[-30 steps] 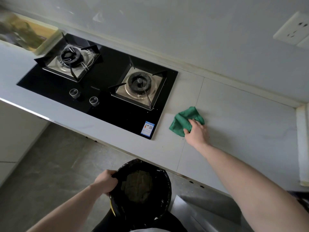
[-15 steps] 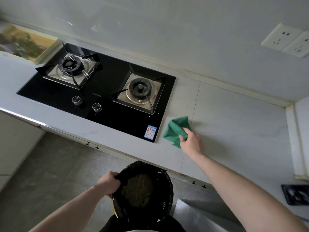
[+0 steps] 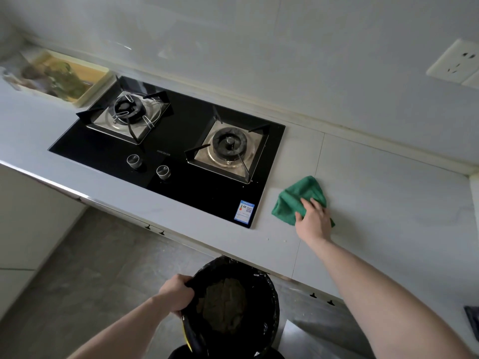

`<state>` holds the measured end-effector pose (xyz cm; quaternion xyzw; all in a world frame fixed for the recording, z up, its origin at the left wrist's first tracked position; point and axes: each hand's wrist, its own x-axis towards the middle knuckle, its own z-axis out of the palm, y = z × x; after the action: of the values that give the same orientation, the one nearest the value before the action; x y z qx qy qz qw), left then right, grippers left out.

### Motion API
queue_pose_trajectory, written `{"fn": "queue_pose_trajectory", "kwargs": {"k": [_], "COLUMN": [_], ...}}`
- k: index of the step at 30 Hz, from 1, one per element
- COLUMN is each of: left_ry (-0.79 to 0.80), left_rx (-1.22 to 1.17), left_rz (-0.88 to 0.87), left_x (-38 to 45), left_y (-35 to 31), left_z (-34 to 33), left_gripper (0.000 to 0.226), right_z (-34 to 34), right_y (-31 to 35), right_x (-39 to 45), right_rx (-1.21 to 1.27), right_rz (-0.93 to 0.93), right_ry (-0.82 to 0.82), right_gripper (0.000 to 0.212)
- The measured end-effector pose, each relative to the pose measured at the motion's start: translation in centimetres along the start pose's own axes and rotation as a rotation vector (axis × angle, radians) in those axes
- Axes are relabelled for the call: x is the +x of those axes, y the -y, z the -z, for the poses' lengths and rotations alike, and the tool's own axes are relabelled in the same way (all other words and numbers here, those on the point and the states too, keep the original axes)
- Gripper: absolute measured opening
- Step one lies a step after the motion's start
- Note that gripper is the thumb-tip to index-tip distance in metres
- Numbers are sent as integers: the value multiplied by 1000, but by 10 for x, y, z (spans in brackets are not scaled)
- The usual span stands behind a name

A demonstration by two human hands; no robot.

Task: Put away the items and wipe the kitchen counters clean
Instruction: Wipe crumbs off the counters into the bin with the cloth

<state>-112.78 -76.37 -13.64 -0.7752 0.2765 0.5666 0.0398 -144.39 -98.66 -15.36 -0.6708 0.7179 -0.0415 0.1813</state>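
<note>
Two hands at work, one cloth, one bin. Left hand (image 3: 176, 294) at 6 o'clock has its grip curled round the rim of the bin (image 3: 269, 294), black liner, brownish waste inside, held just below the front edge of the table (image 3: 388, 203). Right hand (image 3: 315, 221) at 3 o'clock presses on the green cloth (image 3: 298, 195), fingers laid over it and bent lightly into the fabric, cloth flat on the table just right of the stove (image 3: 181, 182).

Risks, judged: crumbs near the stove's front right corner and by the table edge could miss the bin if the sweep runs wide of its mouth, since the bin sits left of the cloth. Cloth could catch the stove's raised edge and bunch. One-handed hold on the bin rim could slip or pull the liner loose.

Counts, left to right: one tray (image 3: 85, 84) at 10 o'clock, contents blurred; one stove with two burners and two knobs (image 3: 133, 160); one sticker (image 3: 243, 211); one cloth; wall sockets (image 3: 458, 63) at 2 o'clock, number unclear, cut off by the frame.
</note>
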Motion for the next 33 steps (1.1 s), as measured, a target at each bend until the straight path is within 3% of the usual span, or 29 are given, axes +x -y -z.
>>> {"fn": "queue_pose_trajectory", "kwargs": {"k": [5,9,14,19,28,33], "left_ry": [-13,-29,-42,-51,-63,-110], "left_rx": [-30,-32,-27,-36,-50,-91], "left_rz": [14,7,3,-9,-41,-55], "left_x": [-2,-3,-6,-6,-14,-12], "left_y": [9,18,32,49,66,66], "left_z": [3,10,18,25,35,39], "left_gripper": [56,57,56,53,53,44], "right_z": [-13,-11,8,13,31,34], "right_y": [11,13,21,27,24,28], "right_x": [-49,-58,-57,-63,-44,-15], "right_rx": [-34,92,280,340,246,148], "right_rz": [78,118,-20,60,129,74], "right_ry": [-13,-5,-187,-292,-300,-193], "right_gripper": [51,45,38,42,38,38]}}
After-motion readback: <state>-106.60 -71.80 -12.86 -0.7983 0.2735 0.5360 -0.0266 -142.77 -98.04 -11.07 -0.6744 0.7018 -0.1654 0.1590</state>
